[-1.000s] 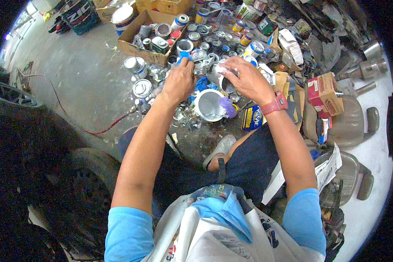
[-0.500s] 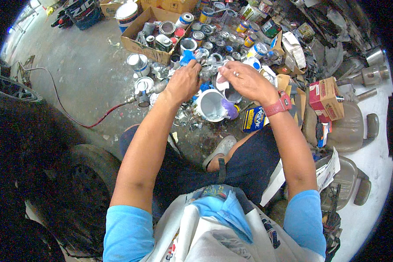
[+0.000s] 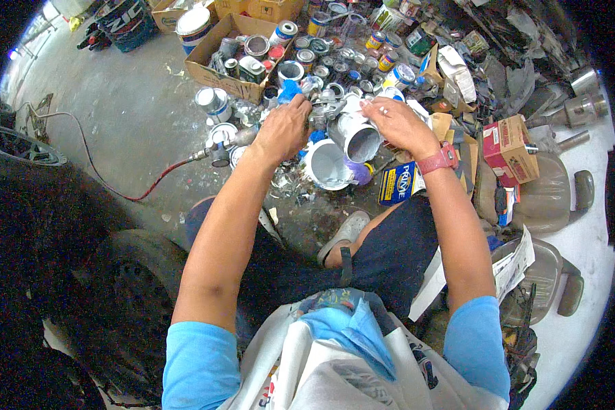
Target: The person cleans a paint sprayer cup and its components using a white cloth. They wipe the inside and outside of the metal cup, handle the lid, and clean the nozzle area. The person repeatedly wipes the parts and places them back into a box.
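Note:
My left hand (image 3: 284, 128) is closed round a grey metal tool that looks like a spray gun (image 3: 326, 112), with an air hose fitting behind the wrist. Opposite it, my right hand (image 3: 400, 125) bends its fingers by a white patch (image 3: 352, 104) at the gun's far end; what they grip is partly hidden. Just below those fingers a tilted metal can (image 3: 362, 142) turns its grey-coated mouth toward me. Nearer to me sits a white tub (image 3: 326, 166), its inside grey, with a purple lump (image 3: 359, 172) at its right rim.
A red hose (image 3: 158, 184) curves across the floor on the left. Paint cans crowd the far side beside an open cardboard box (image 3: 242, 85). To the right stand a red-and-tan carton (image 3: 509, 150) and a blue-yellow package (image 3: 396, 184). A dark tyre (image 3: 140, 273) lies lower left.
My right hand has shifted slightly right, and the white piece under its fingers has moved up. More of the metal can's mouth now shows. My left hand has barely moved.

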{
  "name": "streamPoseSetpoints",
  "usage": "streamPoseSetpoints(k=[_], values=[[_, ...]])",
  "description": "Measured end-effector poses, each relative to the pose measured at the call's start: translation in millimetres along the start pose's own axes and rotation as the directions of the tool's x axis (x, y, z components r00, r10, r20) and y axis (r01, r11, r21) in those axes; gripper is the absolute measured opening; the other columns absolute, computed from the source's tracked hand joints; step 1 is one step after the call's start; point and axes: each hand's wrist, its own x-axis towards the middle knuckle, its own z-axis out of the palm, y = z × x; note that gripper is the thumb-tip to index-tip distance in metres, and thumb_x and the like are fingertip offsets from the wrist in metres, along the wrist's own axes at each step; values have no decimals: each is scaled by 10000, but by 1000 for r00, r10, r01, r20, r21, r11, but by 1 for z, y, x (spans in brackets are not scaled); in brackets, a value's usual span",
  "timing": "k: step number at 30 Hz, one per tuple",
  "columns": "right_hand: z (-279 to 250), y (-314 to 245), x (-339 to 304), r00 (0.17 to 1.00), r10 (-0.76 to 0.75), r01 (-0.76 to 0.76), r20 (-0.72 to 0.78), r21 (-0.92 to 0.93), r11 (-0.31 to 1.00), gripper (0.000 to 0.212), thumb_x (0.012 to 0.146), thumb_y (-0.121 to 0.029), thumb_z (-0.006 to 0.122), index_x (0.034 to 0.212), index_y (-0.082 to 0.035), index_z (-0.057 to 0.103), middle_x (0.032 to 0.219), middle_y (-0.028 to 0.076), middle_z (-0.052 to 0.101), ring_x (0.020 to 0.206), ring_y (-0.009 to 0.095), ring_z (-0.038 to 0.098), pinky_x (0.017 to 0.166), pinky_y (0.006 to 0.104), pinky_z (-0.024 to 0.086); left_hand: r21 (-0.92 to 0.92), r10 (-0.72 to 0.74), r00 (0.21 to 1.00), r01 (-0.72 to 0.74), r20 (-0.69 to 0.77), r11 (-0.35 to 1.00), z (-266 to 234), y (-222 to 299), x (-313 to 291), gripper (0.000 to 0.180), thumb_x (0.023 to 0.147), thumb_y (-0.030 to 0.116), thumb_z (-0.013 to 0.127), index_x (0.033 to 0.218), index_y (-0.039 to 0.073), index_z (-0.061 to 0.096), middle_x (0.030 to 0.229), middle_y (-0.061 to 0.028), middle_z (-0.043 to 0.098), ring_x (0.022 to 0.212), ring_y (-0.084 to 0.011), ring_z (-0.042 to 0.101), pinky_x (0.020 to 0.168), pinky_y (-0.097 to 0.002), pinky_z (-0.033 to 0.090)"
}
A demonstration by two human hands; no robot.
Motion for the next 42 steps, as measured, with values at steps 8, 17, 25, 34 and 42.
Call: streamPoseSetpoints(k=[8, 17, 25, 34, 42], values=[[22, -9, -5, 961, -274, 272, -37, -43, 961, 530, 1115, -443, 490, 979, -3, 754, 1007, 223, 732, 1032, 422, 683, 926, 497, 534, -1, -7, 1000, 7, 30, 1000, 0, 2, 0, 390, 889, 182, 786, 1181, 5, 595, 1226, -204, 619, 1058, -438, 688, 917, -536, 561], [50, 63, 29, 928, 319, -308, 194, 881, 359, 577, 1143, -498, 476, 1312, 11, 689, 1306, 118, 733, 1161, 241, 698, 1073, 369, 516, -142, -78, 997, 76, -7, 987, -10, 1, -1, 388, 971, 254, 711, 1210, -28, 594, 1213, -245, 638, 1075, -471, 676, 926, -550, 552], [108, -15, -13, 866, 404, 309, -296, 951, 34, 591, 1157, -472, 457, 1461, 23, 570, 1438, 141, 627, 1308, 229, 593, 1149, 411, 440, -397, -411, 898, 439, 159, 806, -14, -16, 7, 566, 1080, 502, 580, 1336, 6, 675, 1270, -320, 704, 1232, -488, 649, 1042, -521, 504], [47, -53, 35, 893, 83, 362, -443, 816, 451, 534, 1182, -374, 405, 1344, 24, 723, 1285, 120, 764, 1194, 195, 692, 1067, 329, 505, -382, -513, 787, 615, 342, 690, -5, -38, 4, 556, 1073, 528, 591, 1077, -23, 671, 929, -134, 679, 824, -257, 595, 731, -419, 475], [89, -55, 1, 813, 71, 366, -578, 602, 709, 506, 1166, -316, 476, 1510, 42, 571, 1532, 187, 610, 1429, 235, 559, 1203, 362, 410, -489, -544, 800, 592, 254, 641, -2, -48, 5, 706, 1053, 643, 552, 1101, -30, 761, 937, -226, 739, 900, -323, 693, 880, -464, 521]])
